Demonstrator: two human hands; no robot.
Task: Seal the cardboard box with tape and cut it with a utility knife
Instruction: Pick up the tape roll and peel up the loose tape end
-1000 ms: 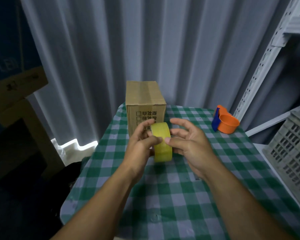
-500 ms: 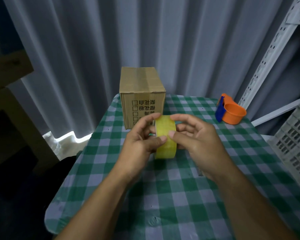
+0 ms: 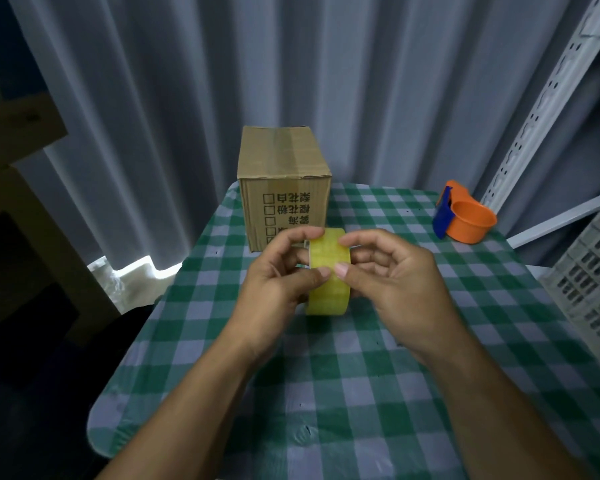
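Note:
A yellowish roll of clear tape (image 3: 329, 289) stands on edge above the green checked tablecloth (image 3: 326, 393), held between both hands. My left hand (image 3: 278, 282) grips its left side, thumb on the outer face and fingers over the top. My right hand (image 3: 395, 275) grips the right side the same way, thumb tip next to the left thumb. A closed brown cardboard box (image 3: 284, 174) with printed characters on its front stands just behind the roll at the table's far edge. No utility knife is visible.
An orange and blue tape dispenser (image 3: 463, 220) lies at the far right of the table. A grey plastic crate (image 3: 589, 282) sits to the right, below a white slotted shelf post (image 3: 541, 105). Grey curtains hang behind; wooden furniture stands at left.
The view has shifted slightly. Both hands keep hold of the roll, and the fingers have shifted a little on its rim.

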